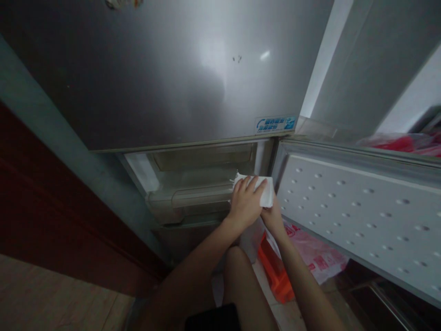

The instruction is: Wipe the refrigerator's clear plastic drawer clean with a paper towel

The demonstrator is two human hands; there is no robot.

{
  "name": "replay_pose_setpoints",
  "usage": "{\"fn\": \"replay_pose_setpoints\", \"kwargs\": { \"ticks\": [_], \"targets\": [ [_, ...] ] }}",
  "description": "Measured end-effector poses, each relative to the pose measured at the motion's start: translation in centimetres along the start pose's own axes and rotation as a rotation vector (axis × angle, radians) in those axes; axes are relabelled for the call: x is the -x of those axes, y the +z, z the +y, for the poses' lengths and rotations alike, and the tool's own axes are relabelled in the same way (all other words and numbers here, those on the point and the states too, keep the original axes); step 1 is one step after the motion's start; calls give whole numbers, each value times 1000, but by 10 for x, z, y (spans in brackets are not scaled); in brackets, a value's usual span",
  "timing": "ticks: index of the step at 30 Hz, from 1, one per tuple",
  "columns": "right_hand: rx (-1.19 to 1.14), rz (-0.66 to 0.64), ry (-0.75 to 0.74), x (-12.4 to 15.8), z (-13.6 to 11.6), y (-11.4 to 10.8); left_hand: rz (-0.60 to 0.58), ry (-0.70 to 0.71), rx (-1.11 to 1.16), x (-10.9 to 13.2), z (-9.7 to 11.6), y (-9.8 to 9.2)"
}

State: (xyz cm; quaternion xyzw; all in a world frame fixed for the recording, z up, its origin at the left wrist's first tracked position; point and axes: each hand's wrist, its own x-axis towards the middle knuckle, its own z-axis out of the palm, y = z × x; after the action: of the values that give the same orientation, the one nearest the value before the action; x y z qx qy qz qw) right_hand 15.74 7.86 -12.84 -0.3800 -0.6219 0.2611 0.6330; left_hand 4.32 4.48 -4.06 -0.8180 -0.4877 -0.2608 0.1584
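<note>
Both my hands are on a white folded cloth (266,192) with a frayed left edge. My left hand (245,201) lies over its top and left side, fingers curled on it. My right hand (272,212) grips it from the right and below; most of those fingers are hidden. Just behind the cloth is the open lower compartment of a refrigerator, with a pale plastic drawer (203,195) in it. To the right, the lower refrigerator door (344,207), white and dimpled inside, stands swung open.
Above is the closed grey upper door (165,73). An orange basket (275,271) and a pink-and-white plastic bag (320,257) are on the floor below the open door. A dark red wooden panel (62,207) stands left. A black flat object (213,319) is by my legs.
</note>
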Motion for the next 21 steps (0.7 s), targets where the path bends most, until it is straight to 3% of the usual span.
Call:
{"fn": "replay_pose_setpoints", "kwargs": {
  "ticks": [6, 12, 17, 21],
  "targets": [
    [-25, -49, 65, 0, 6, 1, -71, -70, 6, 33, -39, -26],
    [-31, -60, 83, 1, 9, 1, -67, -265, -133, 92, -107, -64],
    [-37, -68, 88, 3, 1, 3, 8, -411, -198, 132, -157, -84],
    [-23, -37, 80, 4, -1, 4, 111, -486, -175, 142, -172, -84]
  ]
}}
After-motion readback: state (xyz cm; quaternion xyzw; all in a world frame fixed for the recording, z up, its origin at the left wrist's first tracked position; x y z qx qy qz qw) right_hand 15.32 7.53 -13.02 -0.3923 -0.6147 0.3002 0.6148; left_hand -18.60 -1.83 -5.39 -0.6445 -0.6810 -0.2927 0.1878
